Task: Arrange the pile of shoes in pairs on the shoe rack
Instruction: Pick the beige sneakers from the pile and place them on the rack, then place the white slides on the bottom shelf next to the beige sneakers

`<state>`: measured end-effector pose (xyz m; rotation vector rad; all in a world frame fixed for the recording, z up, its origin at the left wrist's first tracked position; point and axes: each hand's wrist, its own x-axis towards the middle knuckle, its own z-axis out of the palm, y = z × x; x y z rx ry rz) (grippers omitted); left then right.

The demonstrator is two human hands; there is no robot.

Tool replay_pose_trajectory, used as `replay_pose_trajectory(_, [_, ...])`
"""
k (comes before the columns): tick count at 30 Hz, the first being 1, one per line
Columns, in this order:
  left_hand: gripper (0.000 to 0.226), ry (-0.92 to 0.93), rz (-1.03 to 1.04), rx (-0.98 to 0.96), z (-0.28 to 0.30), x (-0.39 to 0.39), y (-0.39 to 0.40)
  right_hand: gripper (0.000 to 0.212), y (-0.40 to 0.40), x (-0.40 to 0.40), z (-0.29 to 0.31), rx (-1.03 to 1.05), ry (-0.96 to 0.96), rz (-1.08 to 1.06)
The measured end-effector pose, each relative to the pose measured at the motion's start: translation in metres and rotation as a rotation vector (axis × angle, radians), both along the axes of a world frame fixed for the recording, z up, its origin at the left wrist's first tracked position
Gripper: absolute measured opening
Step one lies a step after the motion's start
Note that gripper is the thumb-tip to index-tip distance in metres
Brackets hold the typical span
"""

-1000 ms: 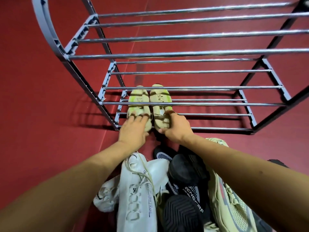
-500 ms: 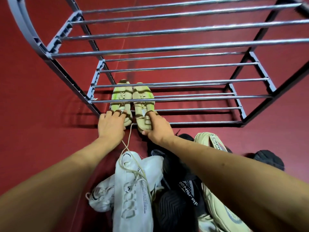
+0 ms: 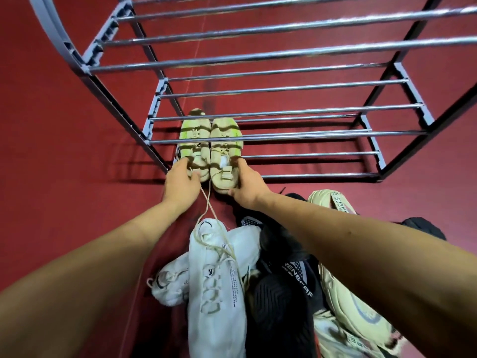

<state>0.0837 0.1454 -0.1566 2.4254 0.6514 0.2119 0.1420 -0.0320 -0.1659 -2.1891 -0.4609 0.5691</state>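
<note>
Two beige sandals lie side by side at the left end of the metal shoe rack's bottom shelf. My left hand grips the heel of the left sandal, and a loose white lace runs under its fingers. My right hand grips the heel of the right sandal. The pile lies under my forearms: white sneakers, a black shoe and a beige sneaker.
Red floor surrounds the rack. The rack's upper bars cross above the sandals. Another dark shoe lies at the right, partly behind my right forearm.
Both hands have shifted on the sandals' heels, my left curling tighter, and the sandals sit a little closer together. A white lace now stretches from the pile to my left hand.
</note>
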Motion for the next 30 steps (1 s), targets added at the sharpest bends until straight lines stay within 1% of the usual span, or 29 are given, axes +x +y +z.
replay_pose_trajectory(1, [0.027, 0.001, 0.009, -0.079, 0.000, 0.001, -0.002, 0.071, -0.002, 0.001, 0.002, -0.003, 0.004, 0.027])
replay_pose_trajectory(3, [0.035, -0.002, 0.008, -0.186, 0.006, -0.002, -0.005, 0.069, -0.005, 0.002, 0.010, -0.019, 0.010, 0.071])
replay_pose_trajectory(4, [0.039, -0.020, -0.004, -0.200, 0.011, -0.002, -0.009, 0.061, -0.007, 0.005, 0.017, -0.031, -0.022, 0.071])
replay_pose_trajectory(6, [0.043, -0.036, 0.014, -0.181, 0.016, -0.016, -0.016, 0.042, -0.013, 0.005, 0.025, -0.044, -0.153, 0.008])
replay_pose_trajectory(8, [0.040, -0.003, 0.118, -0.178, 0.015, -0.042, -0.028, 0.038, -0.022, 0.000, 0.030, -0.067, -0.296, -0.004])
replay_pose_trajectory(10, [0.038, 0.076, 0.269, -0.189, 0.018, -0.081, -0.045, 0.027, -0.032, -0.012, 0.038, -0.119, -0.406, 0.121])
replay_pose_trajectory(11, [0.037, 0.131, 0.320, -0.246, 0.023, -0.107, -0.054, 0.019, -0.037, -0.020, 0.043, -0.145, -0.409, 0.217])
replay_pose_trajectory(12, [0.037, 0.186, 0.331, -0.355, 0.028, -0.133, -0.064, 0.011, -0.040, -0.030, 0.047, -0.177, -0.369, 0.321])
replay_pose_trajectory(13, [0.040, 0.272, 0.315, -0.503, 0.036, -0.158, -0.076, 0.007, -0.042, -0.042, 0.054, -0.240, -0.303, 0.429])
replay_pose_trajectory(14, [0.049, 0.362, 0.271, -0.618, 0.040, -0.179, -0.086, 0.010, -0.042, -0.054, 0.057, -0.312, -0.244, 0.529])
replay_pose_trajectory(15, [0.062, 0.442, 0.224, -0.634, 0.041, -0.195, -0.095, 0.009, -0.041, -0.065, 0.058, -0.381, -0.204, 0.604])
replay_pose_trajectory(16, [0.078, 0.496, 0.186, -0.577, 0.041, -0.205, -0.100, 0.008, -0.040, -0.072, 0.056, -0.426, -0.198, 0.652])
replay_pose_trajectory(17, [0.091, 0.547, 0.164, -0.501, 0.040, -0.209, -0.102, 0.014, -0.040, -0.078, 0.055, -0.456, -0.211, 0.682])
replay_pose_trajectory(18, [0.097, 0.563, 0.148, -0.485, 0.041, -0.211, -0.102, 0.019, -0.041, -0.083, 0.057, -0.473, -0.226, 0.699])
replay_pose_trajectory(19, [0.094, 0.589, 0.164, -0.542, 0.042, -0.209, -0.095, 0.022, -0.042, -0.084, 0.059, -0.483, -0.226, 0.703])
replay_pose_trajectory(20, [0.084, 0.615, 0.169, -0.615, 0.048, -0.204, -0.090, 0.023, -0.045, -0.085, 0.063, -0.484, -0.224, 0.702])
replay_pose_trajectory(21, [0.070, 0.668, 0.145, -0.648, 0.057, -0.198, -0.081, 0.022, -0.048, -0.084, 0.069, -0.491, -0.212, 0.702])
replay_pose_trajectory(22, [0.056, 0.738, 0.074, -0.619, 0.069, -0.191, -0.069, 0.023, -0.051, -0.081, 0.075, -0.499, -0.206, 0.694])
replay_pose_trajectory(23, [0.045, 0.815, -0.057, -0.506, 0.084, -0.183, -0.057, 0.024, -0.057, -0.079, 0.083, -0.511, -0.213, 0.683])
replay_pose_trajectory(24, [0.038, 0.888, -0.210, -0.363, 0.103, -0.175, -0.046, 0.024, -0.062, -0.077, 0.090, -0.512, -0.239, 0.672])
replay_pose_trajectory(25, [0.035, 0.948, -0.372, -0.170, 0.129, -0.166, -0.041, 0.023, -0.071, -0.076, 0.102, -0.495, -0.280, 0.642])
replay_pose_trajectory(26, [0.037, 0.993, -0.530, 0.046, 0.154, -0.158, -0.037, 0.021, -0.077, -0.076, 0.113, -0.457, -0.322, 0.598])
replay_pose_trajectory(27, [0.046, 1.014, -0.657, 0.278, 0.175, -0.152, -0.037, 0.020, -0.082, -0.079, 0.125, -0.388, -0.339, 0.543])
replay_pose_trajectory(28, [0.059, 0.981, -0.758, 0.481, 0.197, -0.146, -0.043, 0.025, -0.087, -0.084, 0.140, -0.291, -0.311, 0.482])
replay_pose_trajectory(29, [0.069, 0.946, -0.836, 0.628, 0.216, -0.143, -0.052, 0.033, -0.090, -0.092, 0.152, -0.191, -0.216, 0.449])
replay_pose_trajectory(30, [0.074, 0.895, -0.896, 0.694, 0.233, -0.141, -0.063, 0.046, -0.092, -0.103, 0.165, -0.115, -0.080, 0.462])
